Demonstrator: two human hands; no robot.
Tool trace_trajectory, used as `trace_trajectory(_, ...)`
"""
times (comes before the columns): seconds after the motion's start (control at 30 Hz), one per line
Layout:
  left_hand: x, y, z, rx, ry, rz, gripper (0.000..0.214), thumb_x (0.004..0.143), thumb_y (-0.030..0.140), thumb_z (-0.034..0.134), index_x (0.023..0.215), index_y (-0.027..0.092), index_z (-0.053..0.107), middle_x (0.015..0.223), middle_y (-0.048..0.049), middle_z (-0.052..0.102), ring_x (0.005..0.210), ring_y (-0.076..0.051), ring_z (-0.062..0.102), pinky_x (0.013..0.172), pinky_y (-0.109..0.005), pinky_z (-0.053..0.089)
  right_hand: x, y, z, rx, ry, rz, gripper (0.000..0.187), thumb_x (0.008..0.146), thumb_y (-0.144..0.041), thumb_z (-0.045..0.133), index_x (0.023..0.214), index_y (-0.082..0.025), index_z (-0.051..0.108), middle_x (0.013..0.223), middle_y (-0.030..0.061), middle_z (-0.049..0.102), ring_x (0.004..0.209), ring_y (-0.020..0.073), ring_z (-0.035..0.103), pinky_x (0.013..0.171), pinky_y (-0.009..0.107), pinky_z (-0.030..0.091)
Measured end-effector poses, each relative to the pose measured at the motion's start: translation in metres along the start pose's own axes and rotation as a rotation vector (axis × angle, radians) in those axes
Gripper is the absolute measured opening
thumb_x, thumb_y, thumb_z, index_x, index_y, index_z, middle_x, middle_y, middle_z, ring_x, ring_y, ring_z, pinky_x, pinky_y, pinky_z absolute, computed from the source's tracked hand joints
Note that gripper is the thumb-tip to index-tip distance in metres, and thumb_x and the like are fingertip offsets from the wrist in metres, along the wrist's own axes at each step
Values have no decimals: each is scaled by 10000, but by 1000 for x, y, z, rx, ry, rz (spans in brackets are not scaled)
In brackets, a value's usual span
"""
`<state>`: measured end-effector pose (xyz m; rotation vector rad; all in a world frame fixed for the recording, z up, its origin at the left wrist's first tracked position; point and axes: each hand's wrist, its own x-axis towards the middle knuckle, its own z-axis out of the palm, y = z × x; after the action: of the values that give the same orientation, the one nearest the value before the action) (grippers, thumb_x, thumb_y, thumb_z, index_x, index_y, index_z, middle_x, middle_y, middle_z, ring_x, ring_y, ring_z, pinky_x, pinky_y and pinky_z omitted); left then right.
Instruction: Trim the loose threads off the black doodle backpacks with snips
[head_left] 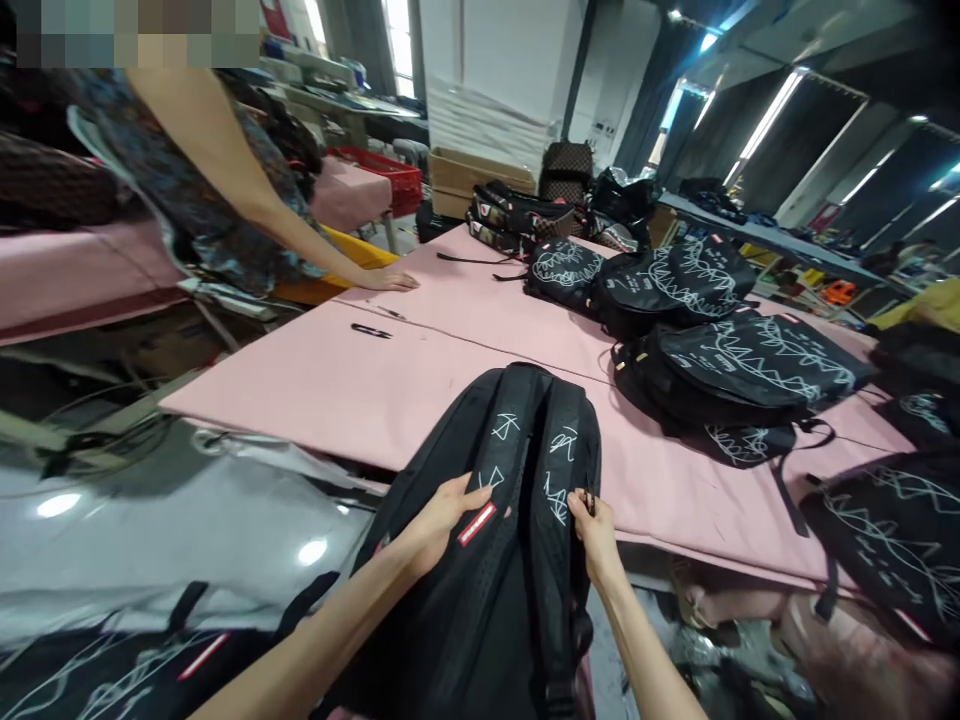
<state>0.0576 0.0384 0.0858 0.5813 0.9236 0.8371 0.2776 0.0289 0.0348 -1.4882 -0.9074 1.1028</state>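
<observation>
A black backpack (pixel 450 620) leans against the near edge of the pink table, its back side with two shoulder straps facing me. White line drawings mark both straps. My left hand (pixel 450 512) is closed around the left shoulder strap (pixel 504 440), thumb on top, beside a small red label (pixel 477 524). At the edge of the right shoulder strap (pixel 556 450), my right hand (pixel 594 520) is closed in a pinch. A small dark piece shows between its fingers; its kind is too hidden to tell.
Black thread snips (pixel 371 331) lie on the pink table (pixel 300 390). Several black backpacks (pixel 757 360) with white drawings cover its right side. Across the table, another person's hand (pixel 386 281) rests on the far left edge. A cardboard box (pixel 480 180) and red crate (pixel 390 178) stand behind.
</observation>
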Motion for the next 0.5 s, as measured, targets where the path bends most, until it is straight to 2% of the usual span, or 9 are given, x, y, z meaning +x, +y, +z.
trace_trajectory(0.07, -10, 8, 14, -27, -54, -20, 409, 660, 375, 742, 941, 105, 618, 802, -99, 694, 694, -221, 654, 679, -356, 520, 0, -13, -11, 100, 45, 43, 421, 570, -536, 721, 677, -164, 555, 455, -102, 280, 413, 62, 203, 405, 209, 169)
trace_trajectory(0.17, -18, 14, 25, -14, -122, -52, 400, 672, 372, 737, 950, 104, 633, 854, -111, 696, 749, -233, 659, 728, -358, 518, -2, -27, -26, 207, 128, 52, 435, 546, -515, 749, 721, -162, 565, 475, -103, 287, 416, 52, 168, 401, 202, 133)
trace_trajectory(0.23, -12, 10, 22, 31, -98, -66, 400, 657, 377, 747, 932, 107, 641, 851, -108, 699, 782, -248, 663, 741, -357, 518, -3, -25, -32, 196, 98, 46, 427, 536, -498, 763, 710, -152, 581, 483, -92, 316, 422, 52, 185, 402, 201, 137)
trace_trajectory(0.3, 0, -1, 14, 74, -18, -59, 422, 617, 401, 767, 902, 115, 645, 823, -96, 704, 780, -255, 667, 735, -357, 522, -2, -14, -35, 119, 7, 43, 397, 550, -482, 764, 668, -141, 599, 470, -83, 330, 426, 55, 215, 406, 200, 161)
trace_trajectory(0.4, 19, -21, -1, 109, 82, -47, 462, 542, 453, 791, 831, 121, 652, 773, -88, 707, 756, -258, 669, 732, -361, 525, 10, 4, -42, -36, -53, 0, 362, 618, -480, 723, 600, -134, 620, 459, -50, 410, 440, 82, 340, 442, 211, 278)
trace_trajectory(0.5, 30, -35, -9, 108, 132, -20, 512, 490, 504, 798, 807, 126, 661, 743, -82, 706, 730, -260, 667, 728, -363, 523, 42, 0, -60, -198, 17, -136, 382, 746, -494, 591, 632, -135, 657, 585, 36, 599, 609, 176, 558, 602, 270, 432)
